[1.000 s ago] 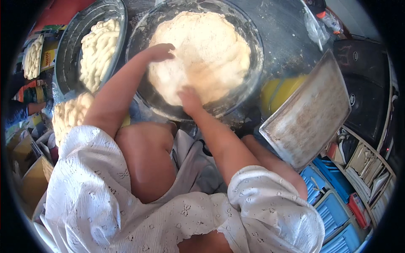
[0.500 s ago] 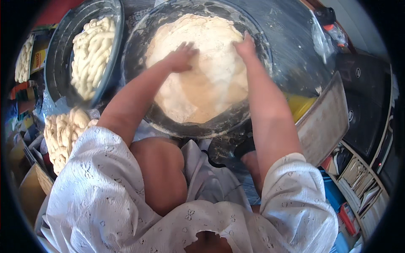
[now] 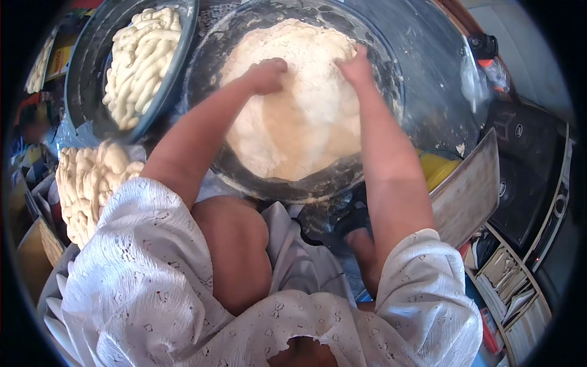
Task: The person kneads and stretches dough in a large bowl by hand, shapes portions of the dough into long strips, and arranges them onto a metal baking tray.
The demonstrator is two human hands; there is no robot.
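Observation:
A large round mass of pale dough (image 3: 306,116) lies in a wide, dark basin (image 3: 211,140) in front of my knees. Its middle has a smoother, tan, wet-looking patch. My left hand (image 3: 267,76) is on the upper left of the dough, fingers curled down into it and their tips hidden. At the dough's upper right edge is my right hand (image 3: 356,66), thumb on top and fingers over the rim of the dough, with the edge between them. Both forearms reach across the basin's near side.
A dark oval tub (image 3: 160,101) with thick dough strands (image 3: 143,61) stands at left. More dough strands (image 3: 92,186) are piled nearer me. At right are a leaning board (image 3: 468,196), a yellow object (image 3: 435,170), black cases (image 3: 529,159), a plastic bag (image 3: 474,82) and a paper-filled box (image 3: 513,275).
My left hand's fingers, spread flat on the dough before, are now curled into it. My right hand keeps about the same place on the dough's edge. The whole view has shifted slightly.

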